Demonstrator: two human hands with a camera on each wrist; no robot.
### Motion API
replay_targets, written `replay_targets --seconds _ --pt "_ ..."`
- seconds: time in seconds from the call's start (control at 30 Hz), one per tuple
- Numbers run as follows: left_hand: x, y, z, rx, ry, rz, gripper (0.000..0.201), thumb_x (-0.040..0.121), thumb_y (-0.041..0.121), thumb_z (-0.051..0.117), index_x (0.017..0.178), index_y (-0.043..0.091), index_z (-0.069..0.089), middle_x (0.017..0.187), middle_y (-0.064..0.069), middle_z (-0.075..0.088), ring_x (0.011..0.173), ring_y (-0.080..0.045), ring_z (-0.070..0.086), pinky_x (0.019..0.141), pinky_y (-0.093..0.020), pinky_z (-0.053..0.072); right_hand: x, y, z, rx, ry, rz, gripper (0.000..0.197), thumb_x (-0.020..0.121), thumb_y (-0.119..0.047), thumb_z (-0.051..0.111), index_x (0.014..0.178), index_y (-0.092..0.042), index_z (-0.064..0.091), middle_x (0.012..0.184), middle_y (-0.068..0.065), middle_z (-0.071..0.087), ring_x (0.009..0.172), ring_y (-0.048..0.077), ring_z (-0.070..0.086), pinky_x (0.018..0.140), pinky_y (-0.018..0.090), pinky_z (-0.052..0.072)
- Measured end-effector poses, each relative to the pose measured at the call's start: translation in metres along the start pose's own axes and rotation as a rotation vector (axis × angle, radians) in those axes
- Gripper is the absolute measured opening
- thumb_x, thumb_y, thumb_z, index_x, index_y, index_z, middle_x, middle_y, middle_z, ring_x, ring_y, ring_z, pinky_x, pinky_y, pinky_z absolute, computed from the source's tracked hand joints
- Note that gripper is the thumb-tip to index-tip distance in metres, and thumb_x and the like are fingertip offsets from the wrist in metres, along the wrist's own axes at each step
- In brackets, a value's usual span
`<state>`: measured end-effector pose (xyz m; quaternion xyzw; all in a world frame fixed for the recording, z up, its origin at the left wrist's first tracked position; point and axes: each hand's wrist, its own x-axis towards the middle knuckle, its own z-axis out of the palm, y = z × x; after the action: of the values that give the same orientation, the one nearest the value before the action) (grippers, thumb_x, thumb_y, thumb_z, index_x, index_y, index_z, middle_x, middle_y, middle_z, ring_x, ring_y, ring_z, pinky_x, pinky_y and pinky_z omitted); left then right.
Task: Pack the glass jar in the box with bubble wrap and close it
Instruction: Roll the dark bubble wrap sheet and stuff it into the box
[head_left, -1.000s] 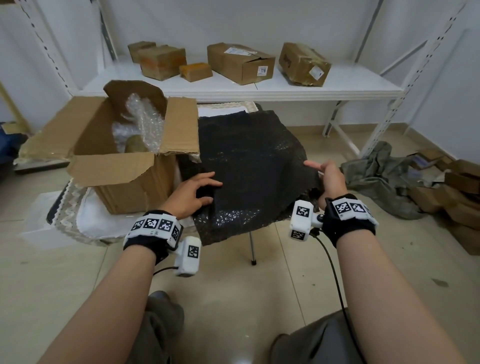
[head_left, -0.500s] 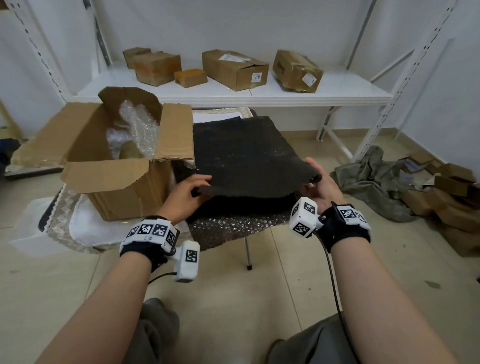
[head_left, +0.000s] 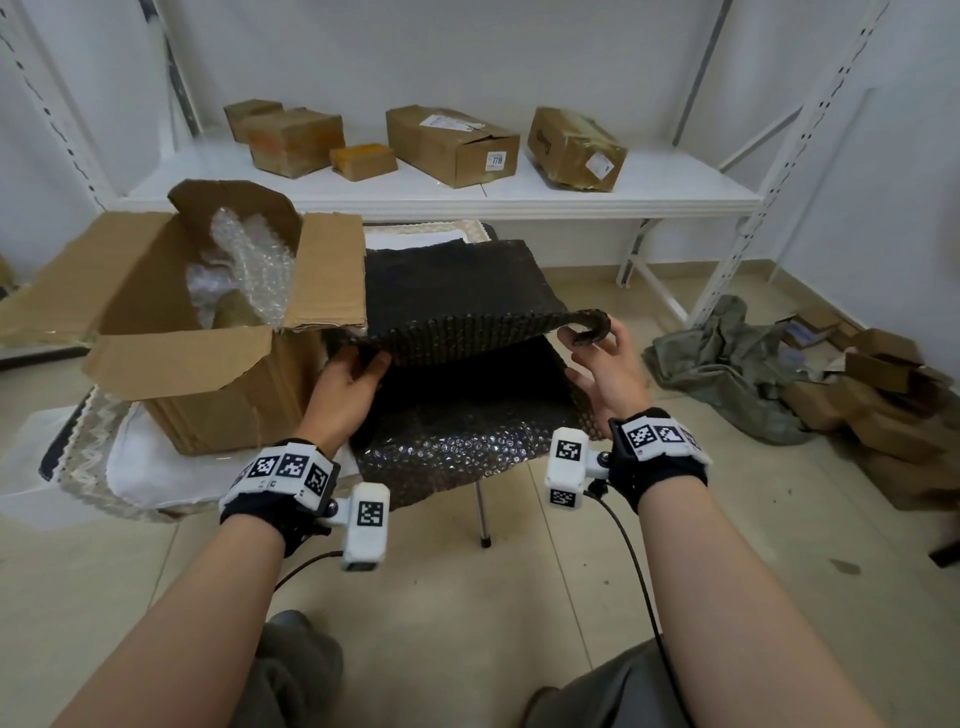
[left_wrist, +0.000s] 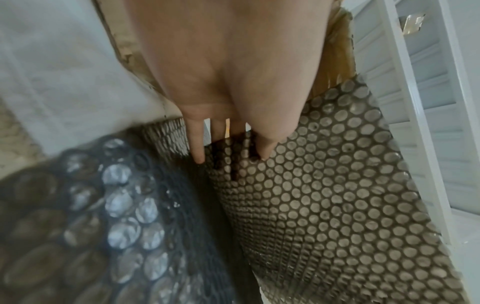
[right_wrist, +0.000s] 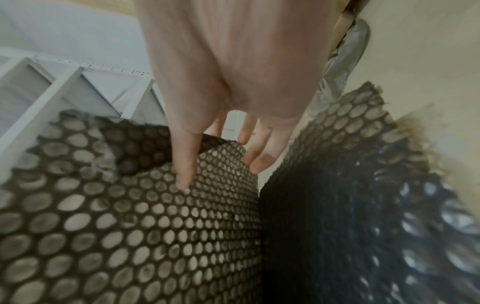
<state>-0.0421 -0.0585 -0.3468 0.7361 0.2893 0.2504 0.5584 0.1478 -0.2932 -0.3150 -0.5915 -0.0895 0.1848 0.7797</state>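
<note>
An open cardboard box (head_left: 208, 374) stands at the left of a low table, flaps spread. Clear bubble wrap (head_left: 249, 260) fills it, and a dull olive shape (head_left: 234, 312) pokes out; I cannot tell whether it is the jar. To its right a black bubble wrap sheet (head_left: 447, 291) is raised at its near edge. My left hand (head_left: 363, 364) pinches its left corner, thumb under and fingers behind (left_wrist: 259, 148). My right hand (head_left: 592, 348) holds the curled right corner, thumb (right_wrist: 184, 164) on the sheet (right_wrist: 130, 226). A second black sheet (head_left: 467, 447) lies beneath.
A white shelf (head_left: 649, 197) behind the table carries several cardboard boxes. A grey cloth (head_left: 727, 364) and flattened cartons (head_left: 893, 405) lie on the floor at the right. A white doily (head_left: 135, 467) lies under the box. One thin table leg (head_left: 483, 514) shows.
Both hands went from lying on the black sheet to gripping its near corners and lifting that edge, which uncovered the sheet beneath. The right corner now curls over my fingers.
</note>
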Motion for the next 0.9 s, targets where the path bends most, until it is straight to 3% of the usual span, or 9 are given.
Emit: replay_targets --seconds 0.07,0.17,0.3,0.37,0.5,0.6,0.67,0.8,0.9 --pt "0.0 0.001 0.0 -0.026 0.027 -0.004 0.051 0.073 0.064 0.057 0.111 0.03 0.06 0.124 -0.005 0.064 0.117 -0.024 0.06 0.106 -0.048 0.043 -0.002 -0.001 0.003 0.016 0.021 -0.055 0.041 0.082 -0.014 0.077 0.118 -0.024 0.06 0.132 -0.001 0.05 0.103 0.016 0.062 0.068 0.021 0.055" --pt "-0.002 0.003 0.0 -0.03 0.055 -0.01 0.06 0.077 0.063 0.054 0.124 0.025 0.056 0.128 -0.006 0.061 0.119 -0.025 0.058 0.107 -0.048 0.042 -0.001 -0.004 0.005 0.003 0.086 -0.112 0.019 0.083 -0.022 0.073 0.099 -0.028 0.068 0.136 0.008 0.052 0.108 0.022 0.062 0.07 0.024 0.054" --pt "-0.002 0.004 -0.002 -0.063 0.074 0.003 0.059 0.077 0.061 0.058 0.125 0.026 0.056 0.126 -0.005 0.063 0.118 -0.025 0.059 0.107 -0.048 0.043 0.0 -0.006 0.002 0.02 0.078 -0.05 0.011 0.096 -0.016 0.06 0.105 -0.016 0.065 0.106 0.002 0.067 0.089 0.018 0.062 0.067 0.026 0.052" --pt "-0.004 0.005 -0.002 -0.087 0.073 0.005 0.059 0.075 0.063 0.06 0.123 0.028 0.058 0.125 -0.003 0.064 0.117 -0.024 0.06 0.107 -0.047 0.043 -0.001 -0.005 0.001 -0.023 0.051 -0.033 0.01 0.098 -0.017 0.057 0.103 -0.015 0.065 0.1 0.001 0.068 0.082 0.015 0.06 0.064 0.023 0.051" --pt "-0.008 0.014 0.001 -0.158 0.077 -0.001 0.034 0.097 0.032 0.056 0.126 0.015 0.055 0.12 -0.003 0.062 0.116 -0.026 0.061 0.104 -0.041 0.046 0.005 0.004 -0.009 -0.028 0.125 -0.016 0.011 0.095 -0.013 0.06 0.104 -0.011 0.067 0.092 0.004 0.065 0.069 0.011 0.054 0.059 0.021 0.048" --pt "-0.009 0.016 0.003 -0.135 0.074 -0.026 0.034 0.1 0.025 0.052 0.131 0.01 0.051 0.122 -0.003 0.058 0.117 -0.025 0.059 0.102 -0.037 0.047 0.01 0.006 -0.011 -0.019 0.196 0.028 0.011 0.096 -0.004 0.057 0.103 -0.005 0.065 0.082 0.005 0.06 0.061 0.01 0.051 0.056 0.018 0.051" --pt "-0.007 0.015 0.002 -0.112 0.069 -0.042 0.039 0.099 0.032 0.052 0.133 0.012 0.051 0.122 -0.001 0.057 0.118 -0.025 0.058 0.104 -0.04 0.046 0.011 0.006 -0.012 -0.055 0.241 0.082 0.011 0.096 -0.004 0.056 0.09 -0.01 0.064 0.081 0.005 0.058 0.062 0.011 0.051 0.059 0.021 0.051" --pt "-0.003 0.006 0.001 0.044 0.062 -0.066 0.079 0.075 0.075 0.046 0.129 0.018 0.059 0.126 -0.002 0.064 0.118 -0.023 0.059 0.105 -0.047 0.045 0.013 0.013 -0.01 -0.177 0.273 0.14 0.012 0.088 -0.026 0.068 0.084 -0.017 0.061 0.094 0.005 0.066 0.083 0.018 0.063 0.066 0.029 0.054" --pt "-0.004 0.006 0.003 0.051 0.054 -0.061 0.063 0.082 0.068 0.051 0.122 0.021 0.063 0.122 -0.001 0.066 0.115 -0.021 0.061 0.104 -0.046 0.046 0.015 0.016 -0.009 -0.234 0.291 0.133 0.018 0.083 -0.028 0.075 0.083 -0.017 0.061 0.109 0.012 0.068 0.096 0.026 0.066 0.071 0.033 0.056"
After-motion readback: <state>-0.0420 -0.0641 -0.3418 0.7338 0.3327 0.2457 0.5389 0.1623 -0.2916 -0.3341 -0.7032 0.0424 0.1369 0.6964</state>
